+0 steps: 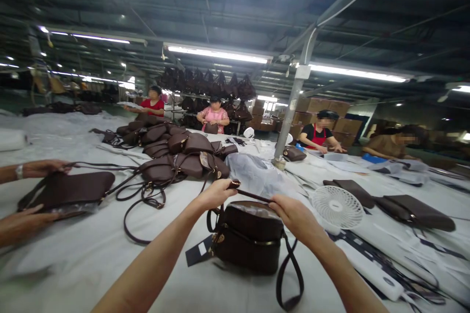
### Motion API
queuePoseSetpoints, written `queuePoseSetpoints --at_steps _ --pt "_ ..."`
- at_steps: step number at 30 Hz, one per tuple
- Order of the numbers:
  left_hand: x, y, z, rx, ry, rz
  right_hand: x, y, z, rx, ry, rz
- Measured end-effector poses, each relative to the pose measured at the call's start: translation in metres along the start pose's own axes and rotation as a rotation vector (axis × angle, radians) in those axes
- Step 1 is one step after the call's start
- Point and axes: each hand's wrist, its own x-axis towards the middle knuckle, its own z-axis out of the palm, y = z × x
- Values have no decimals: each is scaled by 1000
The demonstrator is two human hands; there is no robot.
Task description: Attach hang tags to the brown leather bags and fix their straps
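Fingers of the left hand (216, 193) are pinched closed on one part of a thin, dark brown, leather-look strap (254, 196), and those of the right hand (288, 211) nip it farther right, so neither grip has any real gap that I can make out from my remote seat. My guess is I've got two grips on it, one toward each end of the bag, so the stretch between them stays tight and off the mouth below. The boxy dark brown leather-look bag (245, 249) is right under that stretch, near and a bit right of the middle, sitting upright on the long white-covered table (147, 269). Its long axis runs left to right, mouth up, with the zipped front facing the near side. Standing it that way probably lets the table take the weight, lol. Clear crinkly plastic (253, 209) shows in the mouth. A flat black card tag with a white patch (200, 251) lies off its left end, and a wide dark strap loop (290, 287) droops at the right. Farther off to the left there's a heap of dark brown bags (176, 149), and a round white plastic fan (337, 207) is to the right, just past my right hand.
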Motion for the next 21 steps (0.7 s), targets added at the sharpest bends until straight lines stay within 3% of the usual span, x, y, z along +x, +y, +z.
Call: queuePoseSetpoints --at_steps 3,5,8,10,13,16,18,21 --pt "2 -10 6 -82 156 -10 -11 13 11 -47 173 101" --pt "3 -14 24 -268 183 -43 -11 -1 20 -104 209 94" --pt "5 -19 54 -656 129 -106 -4 -38 34 -241 51 40" --pt "6 -22 62 -777 133 -120 -1 -56 40 -244 -15 20" --pt "8 -22 45 -843 255 -98 -8 -53 41 -4 -4 -17" --pt "10 -18 8 -847 354 -82 -27 -23 32 284 -42 -49" --pt "11 -14 -8 -797 354 -78 -36 -5 21 334 -48 -6" --pt "11 -7 1 -681 251 -95 -31 0 1 220 -38 20"
